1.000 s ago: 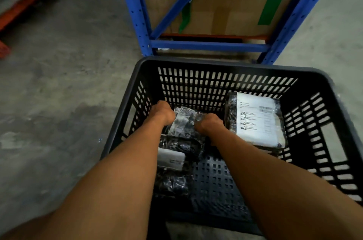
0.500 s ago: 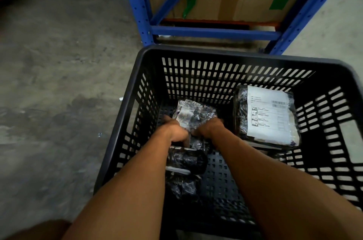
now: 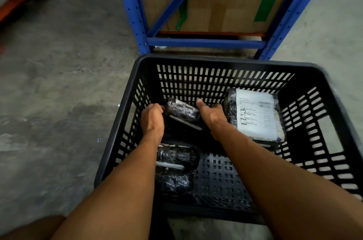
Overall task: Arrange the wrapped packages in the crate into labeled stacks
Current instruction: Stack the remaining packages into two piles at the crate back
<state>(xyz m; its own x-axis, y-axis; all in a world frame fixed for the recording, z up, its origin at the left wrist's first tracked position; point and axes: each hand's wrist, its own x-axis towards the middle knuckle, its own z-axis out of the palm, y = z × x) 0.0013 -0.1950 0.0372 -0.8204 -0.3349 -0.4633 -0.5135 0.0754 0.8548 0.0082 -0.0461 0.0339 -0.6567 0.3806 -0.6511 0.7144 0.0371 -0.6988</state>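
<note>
A black slotted plastic crate (image 3: pixel 222 61) stands on the floor in front of me. Both hands reach into its far left part and hold one small black wrapped package (image 3: pixel 181 111) between them. My left hand (image 3: pixel 152 120) grips its left end and my right hand (image 3: pixel 211 114) its right end. The package is tilted, with a white edge showing underneath. Two more black wrapped packages (image 3: pixel 176 156) lie one behind the other near the crate's left wall, partly hidden by my left forearm. A larger wrapped package (image 3: pixel 257 114) with a white printed label facing up rests at the right.
A blue metal rack (image 3: pixel 204 42) stands just beyond the crate, with a cardboard box (image 3: pixel 225 4) taped in green behind its braces. Grey concrete floor (image 3: pixel 59 82) spreads to the left. An orange beam (image 3: pixel 17 4) with grey fabric runs at the top left corner.
Both hands have lifted the small package toward the crate's far wall and turned it; its white label side no longer faces up. The view has shifted slightly.
</note>
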